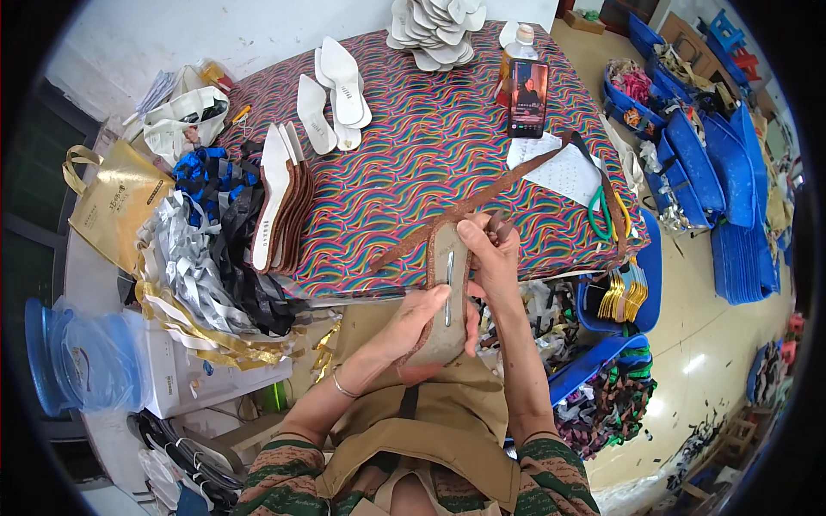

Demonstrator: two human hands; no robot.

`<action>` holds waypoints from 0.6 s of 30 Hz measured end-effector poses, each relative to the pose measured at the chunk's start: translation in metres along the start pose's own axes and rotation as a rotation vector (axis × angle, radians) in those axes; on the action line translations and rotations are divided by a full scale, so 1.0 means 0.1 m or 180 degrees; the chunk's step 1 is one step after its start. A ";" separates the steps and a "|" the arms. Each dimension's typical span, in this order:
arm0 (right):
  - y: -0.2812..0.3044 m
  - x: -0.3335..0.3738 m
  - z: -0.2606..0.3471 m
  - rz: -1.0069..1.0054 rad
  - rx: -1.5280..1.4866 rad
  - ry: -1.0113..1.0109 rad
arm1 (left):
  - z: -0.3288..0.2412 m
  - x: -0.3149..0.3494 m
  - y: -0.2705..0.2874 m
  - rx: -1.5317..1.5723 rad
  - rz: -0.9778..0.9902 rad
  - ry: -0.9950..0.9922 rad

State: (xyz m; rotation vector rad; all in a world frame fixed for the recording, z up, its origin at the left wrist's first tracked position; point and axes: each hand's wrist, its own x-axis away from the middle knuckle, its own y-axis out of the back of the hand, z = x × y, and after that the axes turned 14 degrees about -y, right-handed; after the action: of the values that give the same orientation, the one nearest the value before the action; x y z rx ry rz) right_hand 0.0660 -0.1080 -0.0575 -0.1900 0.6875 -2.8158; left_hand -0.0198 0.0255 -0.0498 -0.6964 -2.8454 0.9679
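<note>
Over the table's near edge I hold a shoe insole [440, 346], its underside up, with a metal shank [450, 291] along the middle and brown glittery material round its edge. My left hand [420, 316] grips the left side, thumb lying by the shank. My right hand [492, 267] closes on the upper right side, thumb on the face and some fingers curled beneath. A brown glittery strip [490, 187] runs from the upper end of the insole across the table toward the phone. Whether the strip is attached there is hidden by my right hand.
Brown-edged insoles [277, 202] stand stacked at the table's left, beside piled strips [194, 258]. White insoles [342, 82] lie farther back. A phone [528, 96] leans by a bottle [520, 43]; green-handled scissors [600, 213] lie at the right edge. Blue bins [688, 163] crowd the floor.
</note>
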 end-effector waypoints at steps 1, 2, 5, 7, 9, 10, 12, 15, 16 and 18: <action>0.01 0.01 0.00 -0.0013 -0.0039 -0.0050 | -0.04 0.00 0.00 -0.0053 0.0009 0.0041; 0.02 0.02 0.00 -0.0027 -0.0078 -0.0101 | -0.08 0.01 0.01 -0.0105 0.0017 0.0083; 0.02 0.07 -0.01 0.0212 -0.0160 -0.0185 | -0.18 -0.07 0.01 0.0395 -0.0224 0.0107; -0.07 0.09 -0.07 0.0239 -0.0339 -0.0153 | -0.15 -0.09 0.03 0.0237 -0.0451 -0.0186; -0.06 0.13 -0.04 0.0198 -0.0017 -0.0188 | -0.26 -0.07 0.00 -0.0154 -0.0623 -0.0099; -0.06 0.15 -0.01 0.0174 0.0143 -0.0206 | -0.29 -0.06 -0.01 -0.0348 -0.0708 -0.0050; -0.13 0.23 0.07 0.0198 0.0002 -0.0434 | -0.24 -0.03 -0.03 -0.0446 -0.0801 -0.0251; -0.22 0.25 0.02 0.0068 -0.0071 -0.0565 | -0.24 0.02 -0.05 -0.0761 -0.1004 -0.0234; -0.24 0.26 0.00 0.0001 -0.0070 -0.0575 | -0.28 0.03 -0.05 -0.0921 -0.1059 -0.0235; -0.31 0.34 0.02 -0.0125 0.0019 -0.0763 | -0.33 0.06 -0.03 -0.1288 -0.1204 -0.0443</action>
State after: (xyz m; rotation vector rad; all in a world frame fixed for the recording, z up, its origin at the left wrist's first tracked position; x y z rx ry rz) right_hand 0.0279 -0.0906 -0.0384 -0.5351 0.6260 -2.7674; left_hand -0.0197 0.0443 -0.0222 -0.0911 -3.1599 0.4054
